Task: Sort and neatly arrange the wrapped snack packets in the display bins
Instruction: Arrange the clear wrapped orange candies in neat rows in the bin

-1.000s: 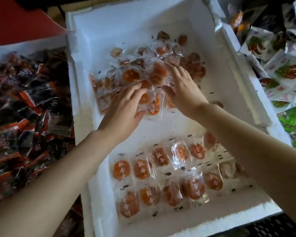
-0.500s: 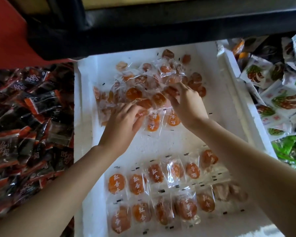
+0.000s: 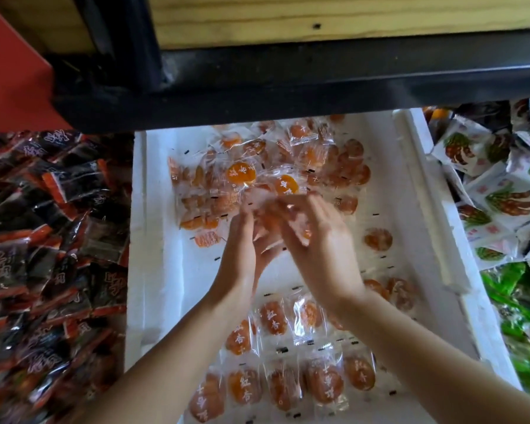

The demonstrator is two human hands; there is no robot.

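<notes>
A white foam bin (image 3: pixel 153 270) holds clear-wrapped orange snack packets. A loose heap of them (image 3: pixel 257 169) lies at the far end, and two tidy rows (image 3: pixel 273 384) lie at the near end. My left hand (image 3: pixel 242 249) and my right hand (image 3: pixel 315 243) meet above the middle of the bin, just in front of the heap. Together they hold a small bunch of clear packets (image 3: pixel 273 215) between their fingers. The bunch is blurred, so how many packets it holds is unclear. One single packet (image 3: pixel 378 239) lies alone to the right of my hands.
A bin of dark red-and-black packets (image 3: pixel 49 255) lies to the left. White packets with a printed picture (image 3: pixel 496 191) and green packets (image 3: pixel 520 304) fill the right side. A black shelf frame (image 3: pixel 288 84) under a wooden board overhangs the far end of the foam bin.
My hands have drawn back from the heap and come together, lifting a bunch of packets off it. The camera has tilted up, so the shelf frame fills the top.
</notes>
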